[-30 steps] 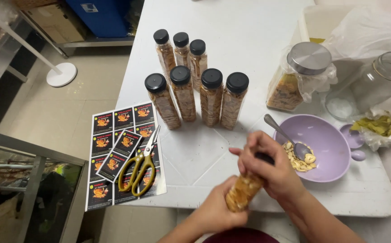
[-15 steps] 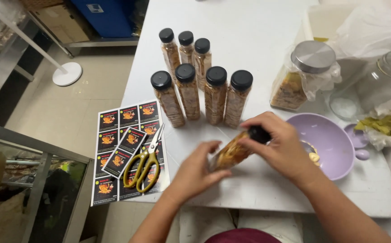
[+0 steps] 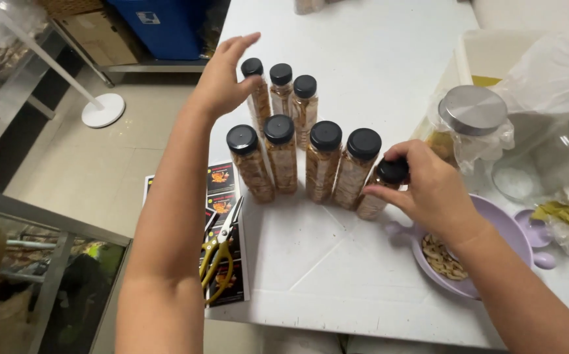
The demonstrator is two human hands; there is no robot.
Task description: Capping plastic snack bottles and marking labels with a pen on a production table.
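On white table (image 3: 389,39), right hand (image 3: 428,187) gripping capped bottle (image 3: 382,190)

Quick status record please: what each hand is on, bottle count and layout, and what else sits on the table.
right hand: fingers on the black cap of the end bottle, front row
left hand: open, against the back-left bottle
bottles: eight, upright, black caps; three behind, five in front
table: white
purple bowl: beside right hand, holds food pieces
scissors: yellow handles, on label sheets
jar: metal lid, plastic-wrapped
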